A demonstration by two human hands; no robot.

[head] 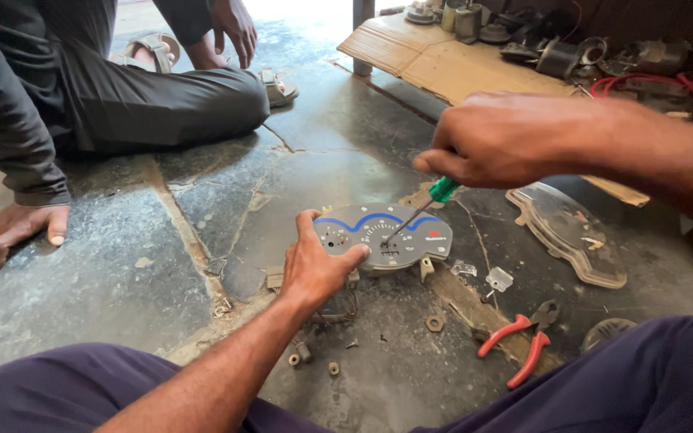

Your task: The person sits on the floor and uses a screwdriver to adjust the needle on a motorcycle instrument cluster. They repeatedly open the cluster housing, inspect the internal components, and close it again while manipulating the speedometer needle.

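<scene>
**Dashboard gauge panel held on stone floor**

The gauge panel (385, 234) is gripped at its left edge by the left hand (314, 269), fingers curled, thumb pressed on its face. The right hand (495, 140), above it, is clenched around a green-handled screwdriver (423, 207); its tip seemingly touches the panel's centre. Red pliers (523, 341) lie right of the panel.

Left hand (314, 269) clamped palm-down, arm outstretched; right hand (495, 140) fisted, knuckles up
</scene>
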